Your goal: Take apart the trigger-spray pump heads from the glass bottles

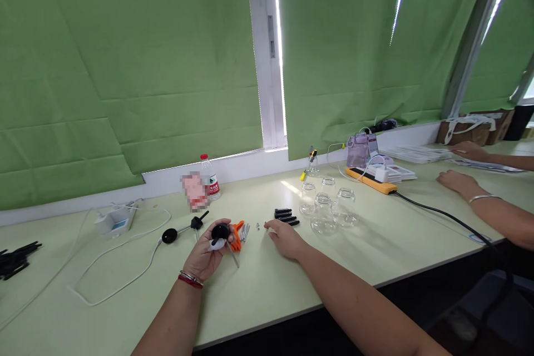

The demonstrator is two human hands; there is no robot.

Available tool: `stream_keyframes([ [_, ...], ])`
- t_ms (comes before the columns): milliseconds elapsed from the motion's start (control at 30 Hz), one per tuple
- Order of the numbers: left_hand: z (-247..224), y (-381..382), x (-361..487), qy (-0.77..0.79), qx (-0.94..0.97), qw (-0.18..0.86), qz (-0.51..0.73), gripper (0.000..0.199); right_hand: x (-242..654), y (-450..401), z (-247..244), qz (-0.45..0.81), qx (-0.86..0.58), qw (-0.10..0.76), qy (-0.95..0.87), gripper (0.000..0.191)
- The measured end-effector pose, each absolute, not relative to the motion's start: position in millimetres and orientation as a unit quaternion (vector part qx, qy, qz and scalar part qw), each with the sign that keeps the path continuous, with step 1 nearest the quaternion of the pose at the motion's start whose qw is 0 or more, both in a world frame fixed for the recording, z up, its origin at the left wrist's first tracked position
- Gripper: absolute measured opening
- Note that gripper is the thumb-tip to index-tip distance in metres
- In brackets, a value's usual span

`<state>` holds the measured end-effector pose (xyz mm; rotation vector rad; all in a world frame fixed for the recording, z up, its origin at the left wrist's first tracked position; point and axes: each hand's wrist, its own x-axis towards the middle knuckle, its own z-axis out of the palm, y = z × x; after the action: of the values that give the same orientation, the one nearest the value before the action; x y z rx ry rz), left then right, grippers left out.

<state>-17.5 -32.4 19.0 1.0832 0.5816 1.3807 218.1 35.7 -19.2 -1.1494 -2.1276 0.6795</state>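
My left hand is closed around a black round cup-like part with a thin metal rod slanting down from it. A white covering shows on one of its fingers. My right hand rests low over the table with its fingertips together; whether something tiny is between them is too small to tell. Just left of those fingertips lie several small metal pieces. Orange parts and loose metal rods lie between my hands. Beyond my right hand are several black ribbed parts.
Several glass jars stand right of my right hand. An orange power strip and purple bottle are farther right. A water bottle and charging cable are left. Another person's hands work at far right.
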Motion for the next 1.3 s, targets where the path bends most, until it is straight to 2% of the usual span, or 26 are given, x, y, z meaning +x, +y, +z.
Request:
stream_keyframes([
  [233,22,-34,-18,0.347,0.496,0.575,0.55,0.035,217,38,-23,0.258,-0.435,0.329,-0.797,0.027],
  [500,16,-34,-12,0.428,0.589,0.53,0.435,0.043,218,40,-23,0.239,-0.477,0.304,-0.789,0.029],
  [700,14,-36,-13,0.475,0.587,0.541,0.371,0.043,218,39,-20,0.224,-0.507,0.275,-0.786,0.013],
  [1100,20,-41,-18,0.386,0.553,0.633,0.379,0.059,221,38,-18,0.239,-0.545,0.273,-0.756,0.005],
  [1300,20,-41,-16,0.395,0.556,0.626,0.379,0.045,222,37,-17,0.234,-0.54,0.26,-0.765,0.005],
])
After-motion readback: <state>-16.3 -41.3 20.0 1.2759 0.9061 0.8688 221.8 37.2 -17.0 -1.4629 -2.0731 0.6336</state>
